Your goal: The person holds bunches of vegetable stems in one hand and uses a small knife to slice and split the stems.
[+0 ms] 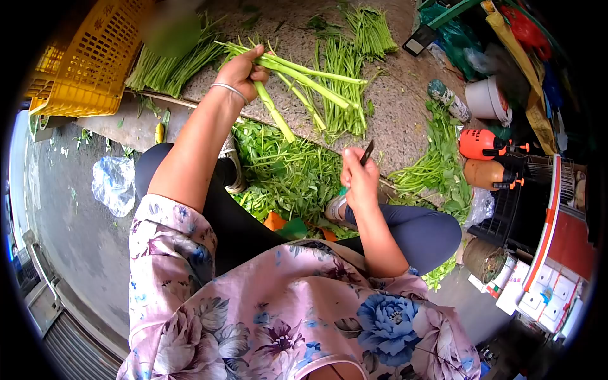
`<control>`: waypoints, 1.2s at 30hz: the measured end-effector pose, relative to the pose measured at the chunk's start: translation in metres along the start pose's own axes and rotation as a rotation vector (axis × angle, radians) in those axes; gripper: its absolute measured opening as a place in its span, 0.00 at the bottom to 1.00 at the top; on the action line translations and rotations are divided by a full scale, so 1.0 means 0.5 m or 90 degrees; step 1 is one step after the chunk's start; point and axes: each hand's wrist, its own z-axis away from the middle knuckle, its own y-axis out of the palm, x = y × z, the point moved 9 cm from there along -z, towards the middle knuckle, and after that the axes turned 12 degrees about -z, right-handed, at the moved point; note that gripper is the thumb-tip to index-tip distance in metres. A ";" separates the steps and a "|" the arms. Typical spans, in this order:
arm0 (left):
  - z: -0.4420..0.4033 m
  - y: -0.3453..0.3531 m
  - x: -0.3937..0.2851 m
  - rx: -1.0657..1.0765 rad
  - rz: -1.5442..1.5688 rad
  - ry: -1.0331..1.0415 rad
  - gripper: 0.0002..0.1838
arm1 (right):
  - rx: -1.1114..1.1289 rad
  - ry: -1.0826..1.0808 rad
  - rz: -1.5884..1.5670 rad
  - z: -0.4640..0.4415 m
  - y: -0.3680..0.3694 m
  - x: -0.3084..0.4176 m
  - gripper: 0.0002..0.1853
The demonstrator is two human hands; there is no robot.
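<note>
My left hand (246, 71) is closed around a few thick green stalks (310, 82), which fan out to the right and downward over the stone slab. In my right hand (360, 174) is a small knife (367, 152), its dark blade pointing up and clear of the stalks. Beyond the held stalks, a bundle of thin green stems (342, 82) lies on the slab. Below, between my legs, is a heap of leafy greens (288, 174). More leafy stems (437, 158) lie to the right of my right hand.
A yellow crate (95, 57) stands at the upper left beside another stem bundle (171, 63). A clear plastic bag (114, 183) lies on the ground at left. On the right are a white bucket (486, 99), a red spray bottle (478, 144) and an orange one (484, 173).
</note>
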 end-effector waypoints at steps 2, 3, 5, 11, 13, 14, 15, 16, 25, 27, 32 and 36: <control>-0.001 0.013 0.005 0.014 0.002 -0.009 0.11 | -0.022 -0.021 -0.255 -0.029 0.032 0.041 0.10; -0.003 0.019 0.012 0.025 0.010 -0.019 0.11 | -0.001 -0.028 -0.309 -0.043 0.059 0.061 0.11; -0.007 0.033 0.025 0.061 0.027 -0.050 0.11 | 0.036 0.011 -0.347 -0.068 0.108 0.077 0.09; 0.011 0.053 0.048 0.020 -0.015 -0.070 0.11 | 0.213 0.036 -0.339 -0.123 0.187 0.103 0.16; 0.009 0.048 0.047 0.008 -0.026 -0.057 0.10 | 0.235 0.070 -0.314 -0.123 0.193 0.099 0.18; 0.008 0.045 0.046 0.002 -0.042 -0.052 0.10 | 0.236 0.072 -0.312 -0.124 0.194 0.095 0.18; 0.008 0.043 0.044 -0.005 -0.057 -0.047 0.10 | 0.249 0.087 -0.344 -0.121 0.200 0.088 0.19; 0.009 0.042 0.044 -0.007 -0.054 -0.046 0.10 | 0.262 0.103 -0.376 -0.117 0.206 0.084 0.19; 0.006 0.040 0.052 0.000 -0.101 -0.031 0.09 | 0.224 0.109 -0.286 -0.093 0.199 0.067 0.16; 0.006 0.046 0.057 0.005 -0.110 -0.038 0.09 | 0.168 0.086 -0.244 -0.100 0.184 0.060 0.14; 0.000 0.041 0.043 -0.014 -0.121 0.006 0.09 | 0.164 0.066 -0.305 -0.097 0.173 0.059 0.09; -0.007 0.014 -0.013 -0.051 -0.158 0.124 0.09 | 0.257 0.175 -0.402 -0.032 0.146 0.041 0.10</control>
